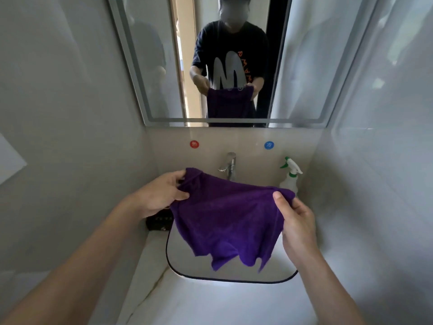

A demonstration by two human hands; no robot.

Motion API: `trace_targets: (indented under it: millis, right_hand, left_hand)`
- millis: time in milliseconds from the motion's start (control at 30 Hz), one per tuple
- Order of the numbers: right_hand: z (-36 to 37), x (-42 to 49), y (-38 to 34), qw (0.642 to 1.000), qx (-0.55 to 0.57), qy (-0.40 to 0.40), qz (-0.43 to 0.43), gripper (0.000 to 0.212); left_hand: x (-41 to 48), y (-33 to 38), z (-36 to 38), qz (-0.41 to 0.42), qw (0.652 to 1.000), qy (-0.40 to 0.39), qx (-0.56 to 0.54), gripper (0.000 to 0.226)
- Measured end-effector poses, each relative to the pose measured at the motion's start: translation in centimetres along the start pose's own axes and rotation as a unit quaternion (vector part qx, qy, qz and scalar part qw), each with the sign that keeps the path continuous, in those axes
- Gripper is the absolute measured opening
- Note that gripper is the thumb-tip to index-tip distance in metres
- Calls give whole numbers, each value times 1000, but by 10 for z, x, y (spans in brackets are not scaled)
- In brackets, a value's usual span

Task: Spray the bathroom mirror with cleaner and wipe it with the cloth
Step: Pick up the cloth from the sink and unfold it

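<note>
Pinching the purple cloth (225, 221) by its top corners in left hand (159, 195) and right hand (297, 221), holding it spread above the sink (187, 261); leaving the spray bottle (289, 181) just beyond the right-hand grip, mirror (152, 66) higher up.

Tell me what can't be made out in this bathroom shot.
Head view:
The sink: the cloth hangs over most of the bowl, so the drain is hidden.
The bottle: its lower part sits behind the cloth; fill level unreadable.
The dark item by the sink: left hand and cloth cover most of it; unidentifiable.
The mirror: top cut off by the frame edge.
</note>
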State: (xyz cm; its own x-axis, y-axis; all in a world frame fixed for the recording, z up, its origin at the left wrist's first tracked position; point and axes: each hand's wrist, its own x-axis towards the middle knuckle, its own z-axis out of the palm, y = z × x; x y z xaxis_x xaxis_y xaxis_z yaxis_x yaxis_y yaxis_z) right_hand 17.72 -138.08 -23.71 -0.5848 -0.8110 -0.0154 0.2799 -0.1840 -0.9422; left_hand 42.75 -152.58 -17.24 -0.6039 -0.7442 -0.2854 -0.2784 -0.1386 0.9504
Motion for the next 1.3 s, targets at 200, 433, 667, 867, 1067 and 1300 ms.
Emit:
trace_targets:
  millis: [200,433,667,867,1067,1300]
  right_hand:
    - [-8,5,-17,1000,7,20,-5,21]
    - [-17,11,-16,996,33,76,-19,18]
    - [-28,7,-18,996,6,82,-41,28]
    - [-32,5,-25,997,-1,76,-31,7]
    - [-28,5,-27,987,-79,127,-57,5]
    - [-31,1,-59,989,-31,6,-145,21]
  left_hand:
    - [10,41,-15,0,971,130,202,14]
    - [8,59,-4,103,982,155,24,37]
    - [1,65,-5,98,986,130,42,61]
    - [-12,62,-3,81,983,112,121,61]
    - [-16,54,0,113,970,158,147,53]
    - [-22,64,-15,236,919,273,160,56]
